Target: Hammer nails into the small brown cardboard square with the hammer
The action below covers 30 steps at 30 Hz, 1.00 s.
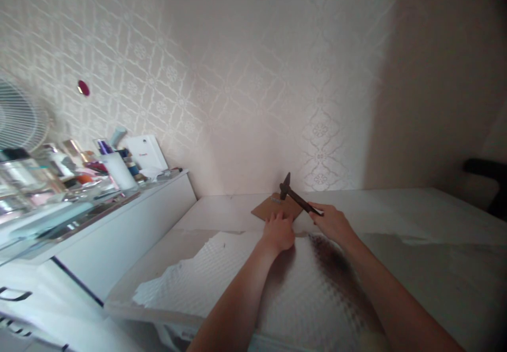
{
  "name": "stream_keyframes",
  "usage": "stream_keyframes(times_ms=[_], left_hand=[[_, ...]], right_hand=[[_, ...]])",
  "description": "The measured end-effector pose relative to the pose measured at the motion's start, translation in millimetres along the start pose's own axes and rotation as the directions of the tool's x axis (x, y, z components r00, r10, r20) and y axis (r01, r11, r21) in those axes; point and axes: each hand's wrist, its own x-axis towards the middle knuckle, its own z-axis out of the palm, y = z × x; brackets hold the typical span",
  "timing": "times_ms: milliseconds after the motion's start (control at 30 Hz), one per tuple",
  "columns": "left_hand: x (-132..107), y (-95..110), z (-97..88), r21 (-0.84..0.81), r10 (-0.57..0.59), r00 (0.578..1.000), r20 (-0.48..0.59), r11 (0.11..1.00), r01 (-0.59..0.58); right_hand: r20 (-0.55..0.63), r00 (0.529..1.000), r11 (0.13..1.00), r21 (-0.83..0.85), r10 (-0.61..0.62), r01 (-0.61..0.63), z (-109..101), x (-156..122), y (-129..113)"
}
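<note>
My right hand (328, 221) is closed around the handle of a hammer (299, 200). The hammer's dark head is raised just over the far part of a thin brown board (260, 212). My left hand (279, 232) rests on the near part of that board with its fingers spread and pressed down. A small silvery piece (276, 200) lies on the board near the hammer head, too small to make out clearly. Beneath my forearms is a sheet of bubble wrap (198, 272) on the table.
The white table (380, 209) meets a patterned wall (253, 77). To the left, a white drawer cabinet (119, 241) carries bottles, a white box (147, 154) and other small items, with a fan (18, 114) behind. A dark armrest-like shape (485, 168) stands at the far right.
</note>
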Motion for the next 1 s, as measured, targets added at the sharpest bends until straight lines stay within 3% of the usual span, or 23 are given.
stream_keyframes(times_ms=[1000], left_hand=[[-0.7, 0.5, -0.5, 0.001, 0.006, 1.000, -0.024, 1.000, -0.005]], right_hand=[[-0.008, 1.000, 1.000, 0.014, 0.009, -0.009, 1.6, 1.4, 1.0]])
